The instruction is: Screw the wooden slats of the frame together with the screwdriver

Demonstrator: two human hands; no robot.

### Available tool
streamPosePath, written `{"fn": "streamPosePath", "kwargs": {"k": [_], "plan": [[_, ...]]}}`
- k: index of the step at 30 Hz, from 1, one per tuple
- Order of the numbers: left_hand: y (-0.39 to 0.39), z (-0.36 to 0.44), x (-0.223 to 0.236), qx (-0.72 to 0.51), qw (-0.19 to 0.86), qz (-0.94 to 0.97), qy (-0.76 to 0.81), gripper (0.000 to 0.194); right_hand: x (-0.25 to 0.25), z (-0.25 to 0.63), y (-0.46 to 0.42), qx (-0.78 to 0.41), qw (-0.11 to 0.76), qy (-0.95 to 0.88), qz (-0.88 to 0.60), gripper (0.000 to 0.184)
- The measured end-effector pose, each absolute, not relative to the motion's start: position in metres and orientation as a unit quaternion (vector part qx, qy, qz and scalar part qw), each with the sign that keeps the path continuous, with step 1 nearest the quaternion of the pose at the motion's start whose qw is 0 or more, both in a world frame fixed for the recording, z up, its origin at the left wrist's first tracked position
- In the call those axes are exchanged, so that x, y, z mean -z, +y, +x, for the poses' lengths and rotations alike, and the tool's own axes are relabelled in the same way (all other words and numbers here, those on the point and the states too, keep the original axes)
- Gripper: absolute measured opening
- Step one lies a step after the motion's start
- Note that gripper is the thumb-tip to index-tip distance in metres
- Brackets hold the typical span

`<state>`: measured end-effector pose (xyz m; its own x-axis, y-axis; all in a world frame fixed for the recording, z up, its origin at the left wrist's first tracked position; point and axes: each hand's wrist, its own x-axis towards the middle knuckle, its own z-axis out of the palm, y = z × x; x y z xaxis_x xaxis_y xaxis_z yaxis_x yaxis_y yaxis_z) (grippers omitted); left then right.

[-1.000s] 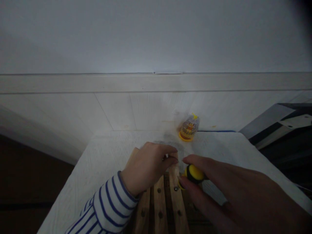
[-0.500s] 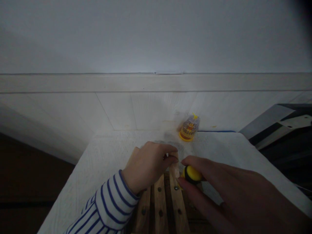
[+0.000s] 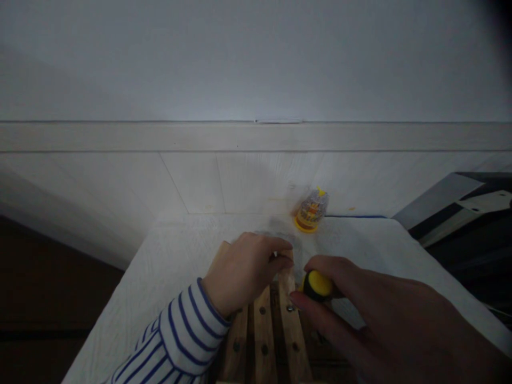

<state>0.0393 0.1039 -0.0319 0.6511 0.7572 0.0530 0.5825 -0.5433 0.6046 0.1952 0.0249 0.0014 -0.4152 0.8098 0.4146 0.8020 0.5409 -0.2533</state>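
My left hand [image 3: 246, 272], in a striped sleeve, reaches over several wooden slats [image 3: 263, 333] with dark holes along them. Its thumb and forefinger pinch the far end of the rightmost wooden slat [image 3: 296, 330]. A stubby yellow-and-black screwdriver [image 3: 319, 284] is gripped between the thumb and fingers of my right hand [image 3: 372, 314], with its handle end facing me. Close to my right thumb a shiny metal screw head [image 3: 290, 309] shows in the rightmost slat. The screwdriver's tip is hidden, so I cannot tell whether it touches the screw.
A clear plastic container with a yellow base [image 3: 307, 218] stands near the back wall. White textured cloth covers the table [image 3: 176, 250]. Black and grey metal frames [image 3: 476, 208] lean at the right. Darker wood lies under the slats.
The screwdriver handle has turned and shifted slightly in my right hand, whose fingers moved a little. My left hand keeps its hold on the slat.
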Motion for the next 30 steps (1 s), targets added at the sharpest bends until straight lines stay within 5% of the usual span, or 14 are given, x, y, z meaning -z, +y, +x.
{"fn": "streamPosePath", "kwargs": {"k": [30], "plan": [[0.090, 0.035, 0.020, -0.168, 0.251, 0.878, 0.371, 0.019, -0.021, 0.183, 0.007, 0.049, 0.228, -0.823, -0.517, 0.019]]}}
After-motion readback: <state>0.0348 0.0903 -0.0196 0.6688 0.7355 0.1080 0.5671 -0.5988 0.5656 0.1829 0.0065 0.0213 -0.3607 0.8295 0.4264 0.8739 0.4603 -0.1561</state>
